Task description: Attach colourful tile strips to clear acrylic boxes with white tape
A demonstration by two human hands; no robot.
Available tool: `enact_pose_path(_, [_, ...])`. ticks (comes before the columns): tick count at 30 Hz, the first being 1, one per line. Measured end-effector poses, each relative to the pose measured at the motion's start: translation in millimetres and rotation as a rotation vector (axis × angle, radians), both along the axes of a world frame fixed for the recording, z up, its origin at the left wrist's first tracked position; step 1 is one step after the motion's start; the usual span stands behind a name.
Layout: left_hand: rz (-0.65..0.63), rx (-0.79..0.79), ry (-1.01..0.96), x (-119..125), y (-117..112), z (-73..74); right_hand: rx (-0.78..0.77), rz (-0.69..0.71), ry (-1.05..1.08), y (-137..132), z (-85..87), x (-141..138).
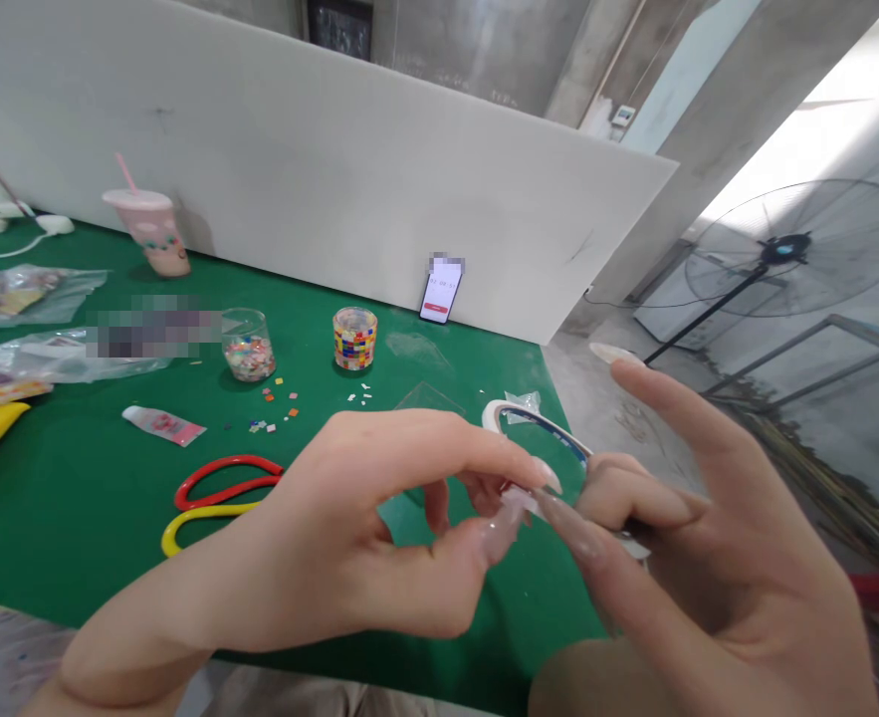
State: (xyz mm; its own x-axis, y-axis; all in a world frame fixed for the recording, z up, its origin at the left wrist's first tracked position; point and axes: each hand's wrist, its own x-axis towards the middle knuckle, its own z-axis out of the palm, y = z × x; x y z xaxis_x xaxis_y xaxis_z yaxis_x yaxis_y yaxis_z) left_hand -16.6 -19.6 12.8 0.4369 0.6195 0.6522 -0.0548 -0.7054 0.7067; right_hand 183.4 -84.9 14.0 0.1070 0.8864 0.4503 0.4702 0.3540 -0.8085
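My left hand [401, 528] pinches a small whitish translucent piece [518, 498] between thumb and index finger. The tip of my right thumb meets that same piece. My right hand [693, 538] has its index finger stretched up and its other fingers curled around a white curved band [493, 414] with blue along its inner side. Part of the band is hidden behind my fingers. Left of my left wrist lie scissors with one red handle [226, 483] and one yellow handle [177, 528]. Small coloured tiles [293, 412] are scattered beyond them.
A clear cup of tiles [251, 358] and a mosaic-covered jar [354, 341] stand mid-table. A small tube [162, 425], plastic bags [28, 294] and a pink cup with straw [151, 234] are leftward. A phone [440, 291] leans on the white board [320, 179]; a fan [786, 249] stands right.
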Motion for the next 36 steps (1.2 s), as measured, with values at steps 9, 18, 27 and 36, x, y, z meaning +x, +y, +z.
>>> enact_pose_path(9, [0.036,-0.002,0.011,5,-2,-4.5,-0.034,-0.059,0.067,-2,0.8,-12])
enact_pose_path(18, [0.115,0.042,-0.085,11,-3,-13.0,-0.041,-0.015,0.052,0,0.8,-12])
enact_pose_path(27, [0.147,0.088,-0.258,15,6,-15.7,-0.029,0.206,0.075,4,-4.2,-18])
enact_pose_path(36, [0.051,0.160,-0.079,-2,2,-8.4,0.215,0.085,0.144,19,-12.5,-39])
